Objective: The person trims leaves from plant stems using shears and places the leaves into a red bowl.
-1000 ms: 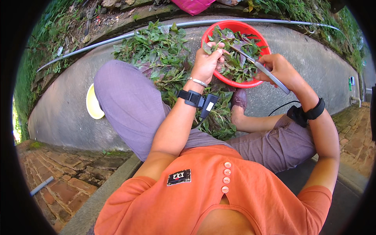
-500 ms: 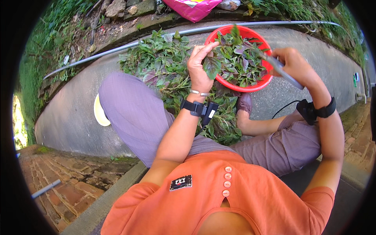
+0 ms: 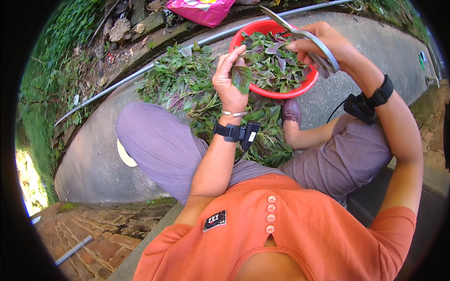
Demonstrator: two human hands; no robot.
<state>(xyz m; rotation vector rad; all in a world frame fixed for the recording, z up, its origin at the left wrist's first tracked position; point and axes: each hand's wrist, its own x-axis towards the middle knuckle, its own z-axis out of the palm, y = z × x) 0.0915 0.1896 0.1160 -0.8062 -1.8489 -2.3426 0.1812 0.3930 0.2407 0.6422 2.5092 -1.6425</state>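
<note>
My left hand [image 3: 228, 86] is closed on a leafy stem at the near left rim of the red basin [image 3: 307, 86]; one broad green and purple leaf [image 3: 242, 78] hangs beside its fingers. My right hand [image 3: 328, 42] grips a pair of grey metal scissors [image 3: 321, 43] by the handles, above the basin's right side. The blades point to the upper left, and their tips look slightly parted. Cut purple-green leaves [image 3: 280, 65] fill much of the basin. On the ground left of it lies a spread pile of leafy stems [image 3: 180, 79], reaching down between my legs.
A bright pink bag [image 3: 206, 10] sits beyond a grey pipe [image 3: 140, 71] that crosses the far side of the concrete. A pale yellow round thing [image 3: 125, 154] is partly hidden by my left knee. My shoe [image 3: 291, 112] stands close under the basin.
My right hand has swung the scissors up and left over the basin, blades now turned away from me. The leaf tip above the basin is no longer seen. The whole view has shifted slightly.
</note>
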